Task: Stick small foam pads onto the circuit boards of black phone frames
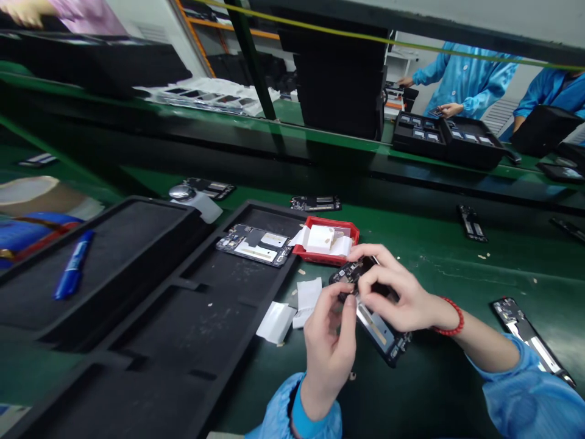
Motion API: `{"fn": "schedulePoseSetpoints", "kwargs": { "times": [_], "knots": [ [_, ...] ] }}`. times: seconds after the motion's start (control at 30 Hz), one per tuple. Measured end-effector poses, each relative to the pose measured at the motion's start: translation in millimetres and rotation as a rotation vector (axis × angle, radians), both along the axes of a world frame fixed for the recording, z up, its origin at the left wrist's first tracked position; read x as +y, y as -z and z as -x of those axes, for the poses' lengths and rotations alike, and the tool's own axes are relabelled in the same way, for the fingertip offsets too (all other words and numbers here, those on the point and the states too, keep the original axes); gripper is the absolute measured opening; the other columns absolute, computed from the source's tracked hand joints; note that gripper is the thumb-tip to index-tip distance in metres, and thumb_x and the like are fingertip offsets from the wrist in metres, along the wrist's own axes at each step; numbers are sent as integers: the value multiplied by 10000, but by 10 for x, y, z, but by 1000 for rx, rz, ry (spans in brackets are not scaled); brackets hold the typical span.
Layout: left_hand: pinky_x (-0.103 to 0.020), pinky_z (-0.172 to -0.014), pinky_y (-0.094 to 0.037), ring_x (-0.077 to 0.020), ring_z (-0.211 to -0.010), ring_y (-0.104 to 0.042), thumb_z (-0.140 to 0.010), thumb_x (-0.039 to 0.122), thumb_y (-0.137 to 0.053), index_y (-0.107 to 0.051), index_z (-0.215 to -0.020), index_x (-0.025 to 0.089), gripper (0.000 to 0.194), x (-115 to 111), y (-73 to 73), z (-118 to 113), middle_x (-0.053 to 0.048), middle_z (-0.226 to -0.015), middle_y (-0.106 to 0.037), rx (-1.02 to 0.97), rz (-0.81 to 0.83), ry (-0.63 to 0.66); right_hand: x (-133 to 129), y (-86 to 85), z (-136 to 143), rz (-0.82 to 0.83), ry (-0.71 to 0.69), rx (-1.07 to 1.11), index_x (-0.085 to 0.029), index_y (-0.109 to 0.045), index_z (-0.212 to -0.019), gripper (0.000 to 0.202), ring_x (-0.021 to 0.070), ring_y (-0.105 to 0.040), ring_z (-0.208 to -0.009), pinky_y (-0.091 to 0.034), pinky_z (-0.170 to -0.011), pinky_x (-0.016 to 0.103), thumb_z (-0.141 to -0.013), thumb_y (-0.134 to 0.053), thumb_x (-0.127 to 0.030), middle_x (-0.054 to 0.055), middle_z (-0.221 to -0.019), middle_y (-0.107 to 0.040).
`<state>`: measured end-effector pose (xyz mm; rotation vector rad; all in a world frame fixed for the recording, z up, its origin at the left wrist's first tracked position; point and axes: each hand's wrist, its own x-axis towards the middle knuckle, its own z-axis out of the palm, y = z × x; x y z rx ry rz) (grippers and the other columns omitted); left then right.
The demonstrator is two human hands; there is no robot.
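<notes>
A phone frame with exposed circuitry (pixel 378 329) lies tilted on the green bench beneath both hands. My left hand (pixel 331 341) reaches its upper part from below, thumb and index finger pinched close together; anything between them is too small to make out. Over the same upper end, my right hand (pixel 397 289) has curled fingers and a closed pinch near the left fingertips, its contents hidden. A red bead bracelet circles the right wrist. Just beyond the hands is a red tray (pixel 299 251) holding white paper pieces. White paper scraps (pixel 276 323) lie left of my left hand.
Another phone frame (pixel 258 244) rests in a black compartmented tray (pixel 183 323). A blue marker (pixel 74 265) lies on a black box at left. More phone parts (pixel 532 338) sit at right and on the moving-line side behind. Co-workers in blue (pixel 470 79) work beyond.
</notes>
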<state>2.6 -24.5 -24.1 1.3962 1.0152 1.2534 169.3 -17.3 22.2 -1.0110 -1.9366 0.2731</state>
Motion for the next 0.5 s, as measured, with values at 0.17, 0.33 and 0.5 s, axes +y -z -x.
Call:
{"fn": "schedulePoseSetpoints", "kwargs": {
  "times": [0.17, 0.33, 0.5],
  "knots": [
    [-194, -551, -504, -115, -570, -599, -890, 378, -724, -603, -1163, 240, 329, -23, 29, 76, 22, -756, -647, -101, 115, -212, 775, 212, -168, 203, 192, 37, -201, -596, -837, 235, 179, -647, -746, -548, -719, 314, -1015, -532, -339, 48, -805, -673],
    [-196, -488, -464, -101, -471, -500, -908, 401, -705, -684, -1250, 212, 391, -33, -6, 74, 73, -558, -510, -78, 66, -323, 1223, 459, -159, 269, 84, -136, -195, -731, -855, 87, 219, -718, -806, -560, -778, 329, -891, -666, -149, 51, -842, -760],
    [-192, -482, -483, -109, -516, -596, -916, 371, -712, -732, -1158, 204, 295, -101, -115, -46, 55, -589, -591, -39, 17, -405, 633, 164, -167, 161, 198, -58, -187, -715, -1150, 271, 261, -714, -1129, -566, -992, 442, -972, -514, -146, 120, -1213, -753]
  ]
}}
